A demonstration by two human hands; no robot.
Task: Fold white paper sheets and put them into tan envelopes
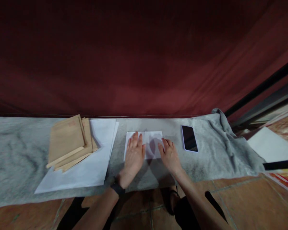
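A small white sheet of paper [151,145] with a crease down its middle lies on the grey cloth in front of me. My left hand [134,153] rests flat over the left part of the sheet, fingers stretched out and pointing away from me. At the sheet's right edge, my right hand [169,155] touches down with its fingers extended and the thumb a little apart. Neither hand grips anything. The hands cover part of the paper's left and right sides.
Large white sheets [86,174] lie to the left, with several brown paper envelopes [66,140] piled on them. A phone [189,138] lies right of my hands. Grey cloth [211,156] covers the narrow surface, bunched at its right end. Dark red fabric [134,64] hangs behind.
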